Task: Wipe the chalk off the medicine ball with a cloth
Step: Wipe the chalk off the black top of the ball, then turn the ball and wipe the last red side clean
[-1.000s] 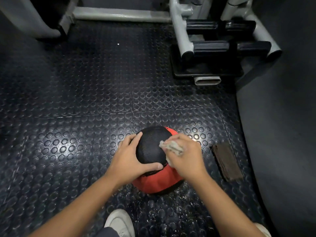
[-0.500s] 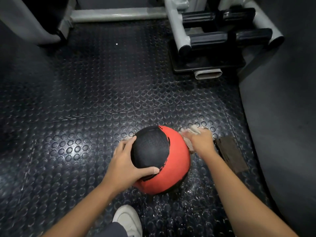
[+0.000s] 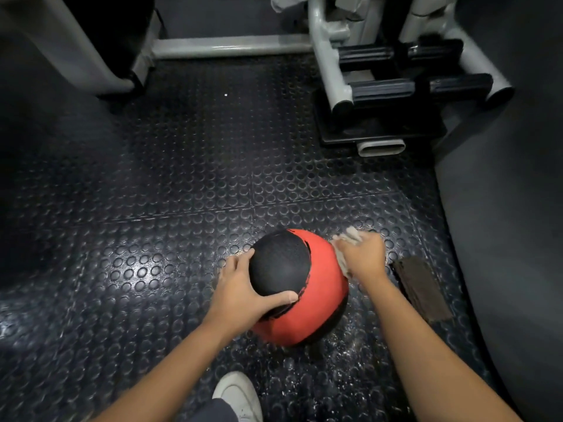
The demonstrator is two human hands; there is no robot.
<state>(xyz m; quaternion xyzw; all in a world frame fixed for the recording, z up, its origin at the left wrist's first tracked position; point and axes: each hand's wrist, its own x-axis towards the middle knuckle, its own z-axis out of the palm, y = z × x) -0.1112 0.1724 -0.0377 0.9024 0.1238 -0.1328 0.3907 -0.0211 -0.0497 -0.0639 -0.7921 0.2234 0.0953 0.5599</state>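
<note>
I count one ball (image 3: 316, 287), red and black, on the studded floor (image 3: 182, 193); one cloth (image 3: 345, 239); two hands. Left hand (image 3: 240, 287) spread, curled over the black panel. Right hand (image 3: 362, 257) clutches the cloth against the ball's right side, fingertips hidden, cloth blurred. One white shoe (image 3: 239, 394), cut off below

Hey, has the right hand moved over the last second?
Yes. The right hand slid with the cloth from the top of the ball to its right side, nearer the brown block.
</note>
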